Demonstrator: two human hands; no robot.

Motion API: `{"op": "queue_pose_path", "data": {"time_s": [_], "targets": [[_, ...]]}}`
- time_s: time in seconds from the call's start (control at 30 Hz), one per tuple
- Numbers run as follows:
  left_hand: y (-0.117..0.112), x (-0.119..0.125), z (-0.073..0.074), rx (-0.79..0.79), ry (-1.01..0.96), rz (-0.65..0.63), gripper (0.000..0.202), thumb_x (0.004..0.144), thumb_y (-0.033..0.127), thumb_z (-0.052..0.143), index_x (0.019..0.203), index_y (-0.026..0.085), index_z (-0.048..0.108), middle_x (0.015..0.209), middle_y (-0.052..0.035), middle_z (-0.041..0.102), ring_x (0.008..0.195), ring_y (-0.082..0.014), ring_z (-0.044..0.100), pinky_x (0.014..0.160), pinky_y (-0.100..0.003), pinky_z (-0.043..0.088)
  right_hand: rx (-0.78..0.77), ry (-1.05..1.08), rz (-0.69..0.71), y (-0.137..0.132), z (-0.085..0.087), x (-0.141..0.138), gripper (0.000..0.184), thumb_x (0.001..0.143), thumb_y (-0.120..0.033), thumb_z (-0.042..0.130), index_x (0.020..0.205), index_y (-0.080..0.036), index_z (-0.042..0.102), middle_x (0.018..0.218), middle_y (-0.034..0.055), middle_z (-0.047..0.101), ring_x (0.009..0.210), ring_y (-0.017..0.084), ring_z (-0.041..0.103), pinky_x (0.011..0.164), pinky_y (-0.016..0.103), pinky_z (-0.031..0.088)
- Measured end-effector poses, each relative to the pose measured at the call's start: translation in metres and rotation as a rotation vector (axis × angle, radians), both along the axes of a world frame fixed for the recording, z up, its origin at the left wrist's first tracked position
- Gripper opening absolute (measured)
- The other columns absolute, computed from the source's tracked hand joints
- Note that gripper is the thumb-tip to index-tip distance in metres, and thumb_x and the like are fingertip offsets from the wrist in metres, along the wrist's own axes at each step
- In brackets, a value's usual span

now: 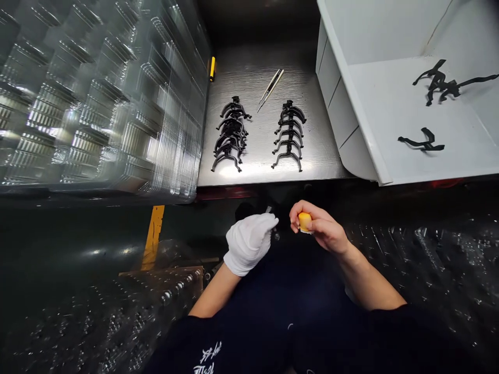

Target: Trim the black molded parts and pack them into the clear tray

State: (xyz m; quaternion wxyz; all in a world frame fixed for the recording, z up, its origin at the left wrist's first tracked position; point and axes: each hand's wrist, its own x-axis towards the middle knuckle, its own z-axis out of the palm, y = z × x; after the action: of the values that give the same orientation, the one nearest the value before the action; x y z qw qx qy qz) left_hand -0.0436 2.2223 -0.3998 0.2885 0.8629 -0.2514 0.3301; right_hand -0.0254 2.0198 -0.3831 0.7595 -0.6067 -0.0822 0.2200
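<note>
The bare right hand (325,228), curled nearly closed, pinches a small yellow plastic cylinder (305,222), likely light and slippery, best gripped at its ends, just beside the white-gloved left hand (249,244), closed on a small dark metal piece (268,210).

The left hand (247,244), in a white cotton glove, pinches a small dark item (268,210) at its fingertips, just short of the near edge of the brushed-metal desk (257,171). The bare right hand (319,226) holds a small yellow piece (305,222) between thumb and fingers, close beside the gloved hand. On the desk, two columns of black plastic parts (232,134) lie side by side, with slim tweezers (271,89) beyond them and a yellow pen (212,69) at the far left edge. Left of the desk sits a tall stack of clear plastic trays (97,98); right of it, a white bin (405,109) holds more black plastic parts (440,85).
</note>
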Motion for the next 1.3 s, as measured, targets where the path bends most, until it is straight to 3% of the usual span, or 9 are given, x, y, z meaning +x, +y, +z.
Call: {"op": "queue_pose_path", "data": {"time_s": [0.1,0.2,0.33,0.43,0.53,0.77,1.0,1.13,1.3], "targets": [[0.000,0.004,0.006,0.249,-0.139,-0.046,0.015,0.096,0.017,0.052,0.101,0.019,0.066,0.084,-0.0034,0.077,0.067,-0.0139,0.071,0.058,-0.024,0.051,-0.400,-0.267,0.162,0.003,0.010,-0.006,0.028,0.089,-0.040,0.061,0.072,-0.018,0.059,0.070,-0.0005,0.053,0.063,0.012,0.046,0.060,0.027,0.035],[-0.001,0.006,0.013,0.288,-0.179,-0.072,0.019,0.099,0.018,0.047,0.105,0.017,0.065,0.084,-0.0037,0.076,0.068,-0.0143,0.070,0.060,-0.025,0.051,-0.557,-0.399,0.174,0.004,0.010,-0.007,0.033,0.095,-0.040,0.060,0.071,-0.017,0.059,0.066,-0.0018,0.050,0.060,0.011,0.044,0.058,0.026,0.032],[0.003,0.005,0.021,0.188,0.006,0.028,0.027,0.095,0.028,0.063,0.119,0.015,0.063,0.105,-0.0106,0.077,0.096,-0.0222,0.074,0.085,-0.032,0.058,-0.467,-0.388,0.107,-0.003,0.001,-0.004,0.036,0.101,-0.040,0.054,0.076,-0.016,0.066,0.069,-0.0002,0.054,0.062,0.011,0.049,0.059,0.025,0.037],[0.007,0.001,0.020,0.038,0.290,0.006,0.024,0.099,0.035,0.059,0.113,0.017,0.068,0.098,-0.0068,0.079,0.083,-0.0178,0.075,0.075,-0.026,0.058,-0.408,-0.365,0.100,-0.007,-0.005,-0.002,0.039,0.101,-0.045,0.055,0.081,-0.015,0.071,0.071,0.0012,0.057,0.063,0.011,0.052,0.059,0.025,0.039],[0.011,-0.004,0.018,-0.085,0.420,-0.041,0.017,0.098,0.028,0.060,0.105,0.018,0.072,0.089,-0.0027,0.079,0.071,-0.0141,0.073,0.069,-0.024,0.057,-0.423,-0.391,0.087,-0.005,-0.011,-0.001,0.042,0.100,-0.049,0.056,0.082,-0.015,0.073,0.067,0.0005,0.054,0.060,0.011,0.051,0.057,0.025,0.039],[0.017,-0.004,0.014,-0.162,0.519,-0.062,0.016,0.095,0.025,0.064,0.106,0.019,0.073,0.095,-0.0032,0.080,0.081,-0.0160,0.075,0.075,-0.025,0.058,-0.453,-0.394,0.101,0.000,-0.015,0.001,0.045,0.100,-0.052,0.055,0.081,-0.015,0.073,0.068,0.0010,0.057,0.060,0.011,0.053,0.057,0.024,0.040],[0.018,-0.001,0.010,-0.060,0.463,-0.020,0.023,0.099,0.023,0.055,0.114,0.020,0.072,0.096,-0.0035,0.080,0.078,-0.0157,0.076,0.071,-0.024,0.060,-0.450,-0.477,0.023,0.007,-0.005,-0.001,0.038,0.101,-0.043,0.055,0.078,-0.017,0.071,0.066,0.0005,0.056,0.058,0.011,0.053,0.055,0.024,0.041],[0.033,0.027,0.025,0.023,0.249,0.154,0.029,0.101,0.019,0.049,0.119,0.022,0.072,0.108,-0.0046,0.079,0.094,-0.0166,0.075,0.085,-0.026,0.059,-0.462,-0.620,-0.147,0.009,0.001,0.001,0.026,0.100,-0.038,0.058,0.109,-0.017,0.071,0.069,-0.0009,0.059,0.056,0.011,0.054,0.054,0.023,0.043],[0.049,0.118,0.055,0.150,0.249,0.500,0.026,0.098,0.028,0.059,0.117,0.021,0.074,0.107,-0.0062,0.077,0.097,-0.0200,0.072,0.084,-0.029,0.054,-0.524,-0.722,-0.194,0.013,0.008,0.002,0.018,0.096,-0.027,0.064,0.111,-0.019,0.068,0.066,-0.0032,0.057,0.053,0.010,0.052,0.050,0.022,0.043]]}}
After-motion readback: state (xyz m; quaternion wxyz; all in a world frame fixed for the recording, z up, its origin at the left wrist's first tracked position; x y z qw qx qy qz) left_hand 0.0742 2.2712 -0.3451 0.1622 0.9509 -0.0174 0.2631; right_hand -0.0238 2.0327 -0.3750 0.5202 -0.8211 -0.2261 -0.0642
